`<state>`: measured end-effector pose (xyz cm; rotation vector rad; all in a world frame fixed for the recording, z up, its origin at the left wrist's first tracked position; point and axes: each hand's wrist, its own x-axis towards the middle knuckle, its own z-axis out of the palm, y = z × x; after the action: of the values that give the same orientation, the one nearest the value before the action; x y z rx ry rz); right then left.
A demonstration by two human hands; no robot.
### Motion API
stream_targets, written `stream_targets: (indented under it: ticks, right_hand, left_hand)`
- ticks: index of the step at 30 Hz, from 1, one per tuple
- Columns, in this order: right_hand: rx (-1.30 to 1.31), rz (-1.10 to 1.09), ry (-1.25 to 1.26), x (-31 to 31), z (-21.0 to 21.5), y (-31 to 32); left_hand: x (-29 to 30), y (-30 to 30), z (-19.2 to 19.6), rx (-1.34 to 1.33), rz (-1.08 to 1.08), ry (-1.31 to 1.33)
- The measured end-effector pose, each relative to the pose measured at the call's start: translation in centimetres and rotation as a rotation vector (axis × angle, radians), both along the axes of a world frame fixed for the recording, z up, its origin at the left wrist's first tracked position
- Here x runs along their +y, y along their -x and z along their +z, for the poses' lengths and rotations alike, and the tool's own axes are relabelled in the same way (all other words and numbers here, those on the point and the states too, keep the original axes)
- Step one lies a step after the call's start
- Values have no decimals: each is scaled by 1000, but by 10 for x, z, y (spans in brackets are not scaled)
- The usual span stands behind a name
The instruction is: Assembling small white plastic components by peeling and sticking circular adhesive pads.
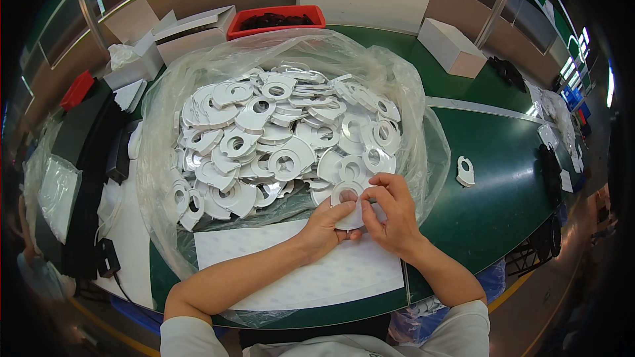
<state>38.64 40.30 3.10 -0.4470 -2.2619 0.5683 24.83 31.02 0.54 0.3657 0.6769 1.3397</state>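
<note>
Above the near edge of a large pile, my left hand (322, 230) grips a white plastic part (349, 219) with a round hole at one end. Its thumb lies across the part, with fingers beneath. Bent fingers of my right hand (397, 219) pinch the same part along its right side; the fingertips partly cover that edge. Many similar white plastic parts (301, 154) lie heaped in an open clear plastic bag (411, 102). One more loose part (466, 177) rests by itself on the green table, right of the bag.
A white paper sheet (264, 281) lies under my forearms. Behind the bag stand a red bin (318, 16) of dark pieces and open white cartons (188, 39). A closed white box (456, 49) is at back right. A black adapter (106, 258) with a cord sits at left.
</note>
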Motion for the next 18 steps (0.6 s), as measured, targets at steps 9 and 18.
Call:
stream_targets:
  ticks: [9,18]
  right_hand:
    - [77,-116,-208,-3,12,2]
    - [60,-10,815,0,13,-4]
  left_hand:
    - [0,-5,1,91,36,10]
    - [-1,-4,-1,237,-75,-64]
